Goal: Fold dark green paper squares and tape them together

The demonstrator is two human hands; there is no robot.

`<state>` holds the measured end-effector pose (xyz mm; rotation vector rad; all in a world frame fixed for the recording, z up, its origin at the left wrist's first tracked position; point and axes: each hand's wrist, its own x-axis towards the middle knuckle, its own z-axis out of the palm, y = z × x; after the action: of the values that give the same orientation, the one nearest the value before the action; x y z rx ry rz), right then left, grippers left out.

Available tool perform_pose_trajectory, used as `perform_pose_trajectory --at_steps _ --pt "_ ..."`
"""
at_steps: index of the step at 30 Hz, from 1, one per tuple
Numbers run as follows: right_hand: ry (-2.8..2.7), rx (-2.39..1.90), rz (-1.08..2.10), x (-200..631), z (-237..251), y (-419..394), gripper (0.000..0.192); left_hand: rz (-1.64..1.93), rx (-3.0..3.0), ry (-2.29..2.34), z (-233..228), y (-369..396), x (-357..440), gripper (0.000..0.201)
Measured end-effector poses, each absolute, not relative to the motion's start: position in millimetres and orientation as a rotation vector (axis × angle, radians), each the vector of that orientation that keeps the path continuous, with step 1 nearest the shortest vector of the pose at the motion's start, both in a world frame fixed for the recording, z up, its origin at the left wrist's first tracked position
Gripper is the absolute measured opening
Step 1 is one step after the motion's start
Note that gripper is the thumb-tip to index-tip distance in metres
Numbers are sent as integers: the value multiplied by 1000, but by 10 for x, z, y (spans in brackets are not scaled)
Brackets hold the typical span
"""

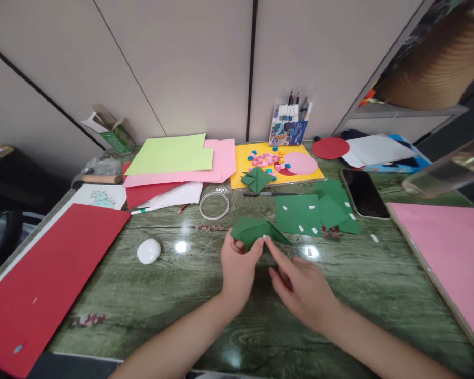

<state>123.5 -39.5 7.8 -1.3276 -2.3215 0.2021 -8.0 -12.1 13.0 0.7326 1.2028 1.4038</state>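
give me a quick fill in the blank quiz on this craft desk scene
1. Both hands, left hand and right hand, work on a folded piece of ____ paper.
2. The white egg-shaped object lies just right of the big ____ sheet.
3. The phone lies with its screen ____.
4. The clear tape ring lies flat on the ____ table.

Missing words: green; red; dark; green

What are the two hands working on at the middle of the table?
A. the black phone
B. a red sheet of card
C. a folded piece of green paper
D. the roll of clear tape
C: the left hand grips the folded green paper while the right hand touches its edge with a fingertip.
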Motion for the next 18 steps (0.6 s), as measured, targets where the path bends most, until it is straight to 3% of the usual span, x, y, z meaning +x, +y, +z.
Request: perform_pose_trajectory --at_steps 9,18 --pt "-2342 -1317 -101 1283 109 -364 44 1363 761 1205 120 -99 -88 28" --pt "-2387 -1278 -352 1261 136 -396 43 1348 700 1163 78 -107 -76 26"
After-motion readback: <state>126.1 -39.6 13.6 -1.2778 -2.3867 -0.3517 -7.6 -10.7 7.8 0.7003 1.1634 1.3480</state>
